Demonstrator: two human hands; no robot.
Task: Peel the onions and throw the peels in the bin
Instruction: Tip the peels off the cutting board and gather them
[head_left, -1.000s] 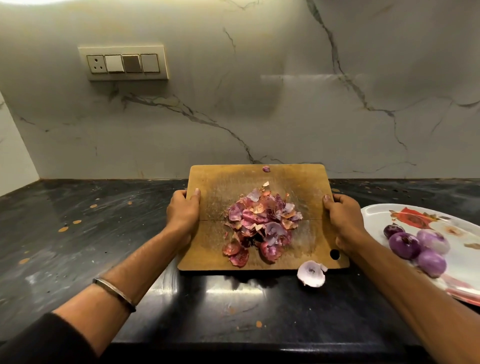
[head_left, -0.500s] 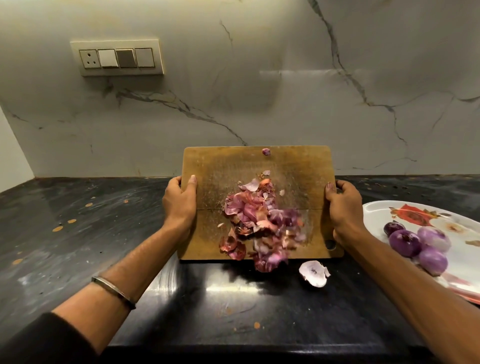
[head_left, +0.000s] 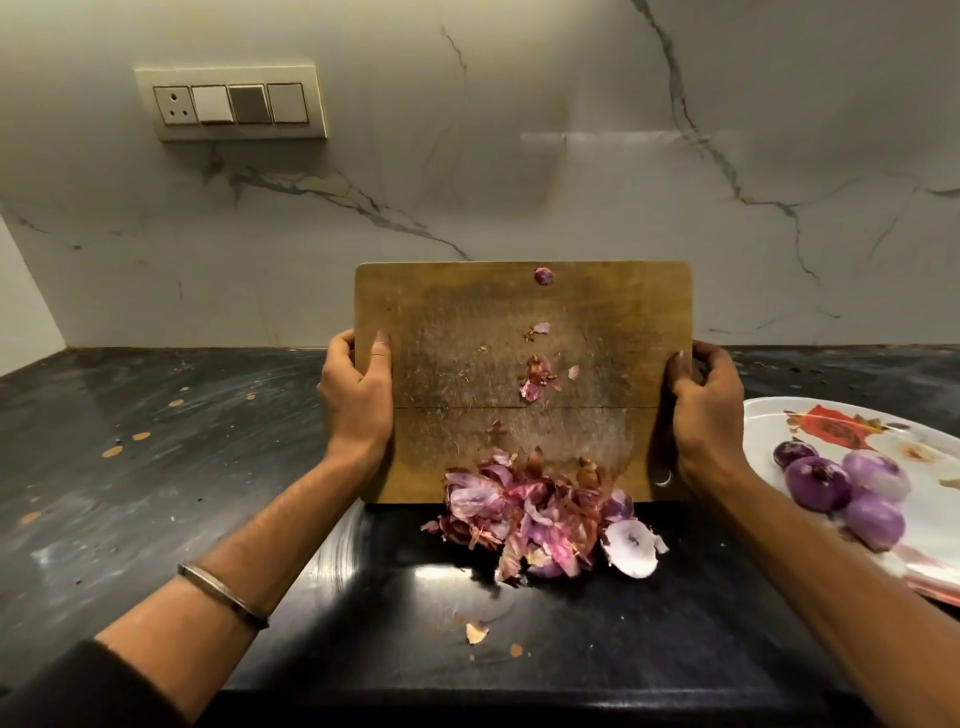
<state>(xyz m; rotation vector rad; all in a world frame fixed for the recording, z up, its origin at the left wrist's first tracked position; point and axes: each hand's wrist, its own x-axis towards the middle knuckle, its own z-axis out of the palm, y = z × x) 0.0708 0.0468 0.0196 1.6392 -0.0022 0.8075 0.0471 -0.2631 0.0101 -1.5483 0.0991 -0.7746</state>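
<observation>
A wooden cutting board (head_left: 467, 332) stands tilted up steeply, its far edge raised and its near edge on the black counter. My left hand (head_left: 356, 395) grips its left edge, and my right hand (head_left: 704, 410) grips its right edge. A heap of purple onion peels (head_left: 519, 514) lies at the board's foot, spilling onto the counter. A few scraps (head_left: 537, 376) still cling to the board. A pale round onion end (head_left: 631, 543) lies to the right of the heap. Several peeled purple onions (head_left: 841, 486) sit on a white flowered plate (head_left: 924, 431) at the right.
The black stone counter (head_left: 156, 467) stretches left, dotted with small peel flecks. Two loose peel bits (head_left: 477, 631) lie near the front edge. A marble wall with a switch panel (head_left: 231, 104) rises behind. No bin is in view.
The board has been tipped from flat to steeply upright. The peel heap slid down its face and off the near edge onto the counter.
</observation>
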